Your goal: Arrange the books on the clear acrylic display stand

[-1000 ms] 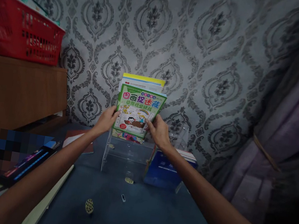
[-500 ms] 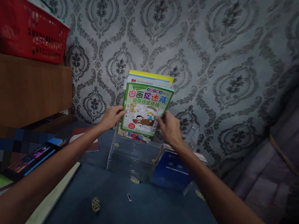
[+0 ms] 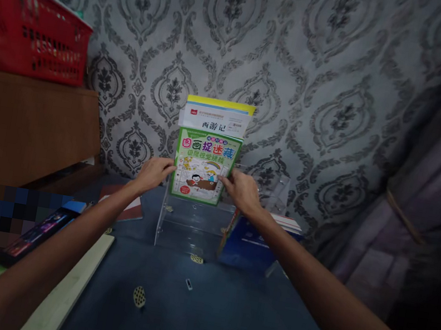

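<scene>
A green-bordered children's book point(image 3: 205, 168) with a cartoon cover stands upright between my two hands. My left hand point(image 3: 155, 172) grips its left edge, thumb on the front. My right hand point(image 3: 244, 190) pinches the right edge, thumb over the cover. Behind it rises a white book point(image 3: 214, 122) with black Chinese characters, and a yellow-topped book point(image 3: 222, 104) shows behind that. These stand at the upper level of a clear acrylic rack point(image 3: 179, 231). A blue book point(image 3: 252, 243) leans in the rack's lower right part, partly hidden by my right forearm.
A red plastic basket point(image 3: 36, 24) sits on a brown wooden cabinet point(image 3: 24, 126) at left. Several books, one with a dark cover point(image 3: 38, 230), lie at lower left beside a pale board point(image 3: 71, 286). A reddish-brown booklet point(image 3: 129, 206) lies behind my left forearm. A curtain point(image 3: 414, 220) hangs at right.
The green-bordered book has come down against the white book, whose title now shows above it. Both hands moved down slightly with it, and the view shifted a little.
</scene>
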The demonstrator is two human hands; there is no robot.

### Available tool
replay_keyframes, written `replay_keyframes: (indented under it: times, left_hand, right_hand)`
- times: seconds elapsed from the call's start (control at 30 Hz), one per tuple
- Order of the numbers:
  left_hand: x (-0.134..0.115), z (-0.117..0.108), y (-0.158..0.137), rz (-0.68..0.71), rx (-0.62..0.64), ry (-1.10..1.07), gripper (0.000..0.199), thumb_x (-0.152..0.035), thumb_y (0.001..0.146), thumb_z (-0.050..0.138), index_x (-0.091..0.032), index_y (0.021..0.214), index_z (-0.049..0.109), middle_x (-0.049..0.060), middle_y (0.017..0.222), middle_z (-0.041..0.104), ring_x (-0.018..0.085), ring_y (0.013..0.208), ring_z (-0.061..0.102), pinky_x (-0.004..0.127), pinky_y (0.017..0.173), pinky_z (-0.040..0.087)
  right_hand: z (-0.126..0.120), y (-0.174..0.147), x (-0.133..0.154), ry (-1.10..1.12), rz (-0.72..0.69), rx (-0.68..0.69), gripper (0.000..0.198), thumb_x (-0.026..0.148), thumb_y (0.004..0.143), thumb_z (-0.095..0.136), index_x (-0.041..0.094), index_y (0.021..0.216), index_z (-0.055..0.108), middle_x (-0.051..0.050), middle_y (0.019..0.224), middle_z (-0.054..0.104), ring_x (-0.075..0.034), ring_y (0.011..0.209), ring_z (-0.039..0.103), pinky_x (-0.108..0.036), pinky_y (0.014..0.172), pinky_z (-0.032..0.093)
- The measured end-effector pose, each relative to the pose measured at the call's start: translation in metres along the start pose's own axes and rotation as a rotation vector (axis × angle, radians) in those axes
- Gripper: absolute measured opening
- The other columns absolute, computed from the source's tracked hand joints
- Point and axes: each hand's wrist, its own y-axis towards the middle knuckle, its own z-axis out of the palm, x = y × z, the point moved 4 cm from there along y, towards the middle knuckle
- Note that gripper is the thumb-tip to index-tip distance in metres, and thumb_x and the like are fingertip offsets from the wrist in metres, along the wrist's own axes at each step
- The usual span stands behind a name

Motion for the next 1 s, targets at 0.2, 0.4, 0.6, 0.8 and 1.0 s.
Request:
replay_keyframes:
  times: [0.2, 0.4, 0.6, 0.8, 1.0]
  left_hand:
    - [-0.009, -0.004, 0.003, -0.077, -0.019, 0.069, 0.018, -0.037, 0.094, 0.053, -0.022, 0.094, 0.061, 0.004, 0.087, 0.069, 0.022, 0.081, 0.062, 0.028, 0.064, 0.033]
    - [-0.012, -0.002, 0.001, -0.056, -0.028, 0.074, 0.019, -0.037, 0.096, 0.050, -0.021, 0.095, 0.059, 0.009, 0.094, 0.071, 0.026, 0.089, 0.065, 0.030, 0.069, 0.039]
    - [-0.016, -0.001, 0.003, -0.058, 0.049, 0.113, 0.021, -0.033, 0.099, 0.040, -0.021, 0.103, 0.057, 0.011, 0.106, 0.072, 0.027, 0.096, 0.067, 0.031, 0.073, 0.044]
    - [-0.023, -0.005, 0.004, -0.100, 0.126, 0.141, 0.023, -0.031, 0.100, 0.036, -0.022, 0.107, 0.057, 0.012, 0.110, 0.072, 0.028, 0.099, 0.069, 0.031, 0.073, 0.044]
    - [-0.020, -0.004, 0.005, -0.045, 0.106, 0.118, 0.022, -0.029, 0.101, 0.035, -0.022, 0.110, 0.054, 0.012, 0.111, 0.072, 0.026, 0.100, 0.069, 0.030, 0.075, 0.043]
  right_hand:
    - [-0.009, -0.004, 0.004, -0.025, 0.078, 0.067, 0.034, 0.045, 0.099, 0.048, 0.020, 0.101, 0.070, -0.012, 0.097, 0.076, -0.025, 0.091, 0.070, -0.028, 0.066, 0.041]
    - [-0.008, -0.002, -0.005, 0.041, 0.093, 0.037, 0.034, 0.049, 0.095, 0.054, 0.018, 0.104, 0.066, -0.014, 0.098, 0.075, -0.026, 0.091, 0.069, -0.029, 0.065, 0.042]
    - [-0.002, 0.005, -0.007, 0.188, 0.008, 0.031, 0.022, 0.033, 0.095, 0.056, 0.016, 0.109, 0.060, -0.010, 0.102, 0.074, -0.022, 0.094, 0.068, -0.026, 0.069, 0.042]
    - [-0.002, 0.004, -0.004, 0.143, 0.006, 0.021, 0.023, 0.030, 0.096, 0.052, 0.014, 0.112, 0.057, -0.014, 0.102, 0.073, -0.025, 0.096, 0.068, -0.028, 0.070, 0.039]
    - [0.000, 0.005, -0.002, 0.096, 0.005, 0.039, 0.022, 0.029, 0.097, 0.049, 0.013, 0.113, 0.055, -0.016, 0.102, 0.073, -0.027, 0.095, 0.069, -0.029, 0.069, 0.038]
